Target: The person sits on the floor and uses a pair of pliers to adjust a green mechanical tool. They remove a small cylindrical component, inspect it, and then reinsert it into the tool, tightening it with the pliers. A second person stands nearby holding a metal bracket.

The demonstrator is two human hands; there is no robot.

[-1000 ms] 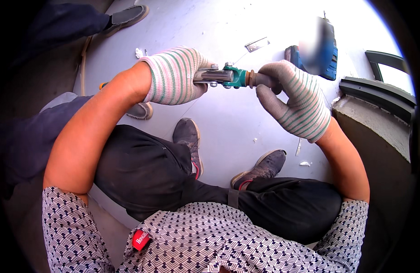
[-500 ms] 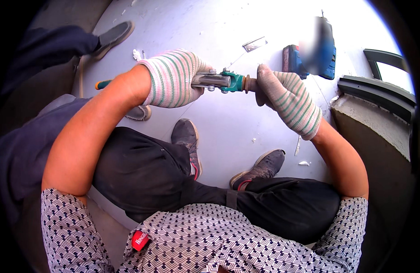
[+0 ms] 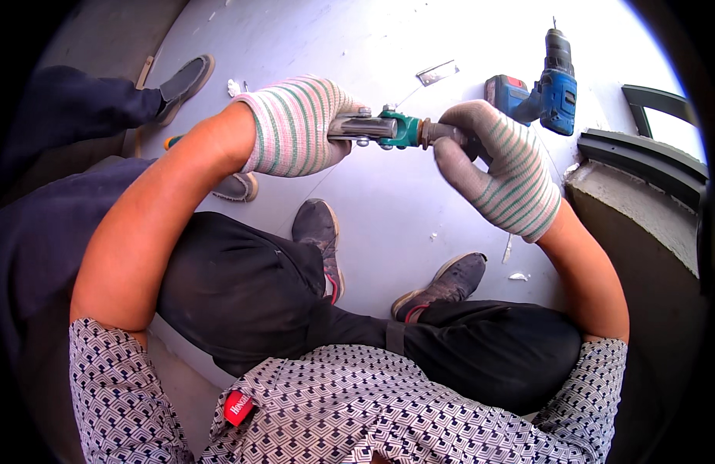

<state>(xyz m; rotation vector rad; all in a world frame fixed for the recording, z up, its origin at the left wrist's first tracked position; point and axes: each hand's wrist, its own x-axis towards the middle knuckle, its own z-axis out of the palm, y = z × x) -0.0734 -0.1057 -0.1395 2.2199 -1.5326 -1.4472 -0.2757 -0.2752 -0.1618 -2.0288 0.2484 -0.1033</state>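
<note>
The held bar (image 3: 367, 127) is bright, glossy metal, while the yoke (image 3: 407, 131) joined to it wears slightly shiny green paint and the collar (image 3: 427, 133) beyond looks like dull, rough, brownish metal. The left hand (image 3: 297, 127) and right hand (image 3: 514, 174) are clad in matt, ribbed knit cloth. The drill (image 3: 559, 100) has a smooth plastic body; the small plate (image 3: 437, 73) appears to be shiny metal. The floor (image 3: 388, 216) looks smooth, the ledge (image 3: 628, 201) rough and cement-like, the black trousers (image 3: 234, 286) soft matt cloth, the shirt (image 3: 334, 402) matt printed cloth

Metal tool (image 3: 396, 130), approx. horiz., silver body w/ green bolted collar (image 3: 408, 132), brownish-grey R end (image 3: 444, 133).
</note>
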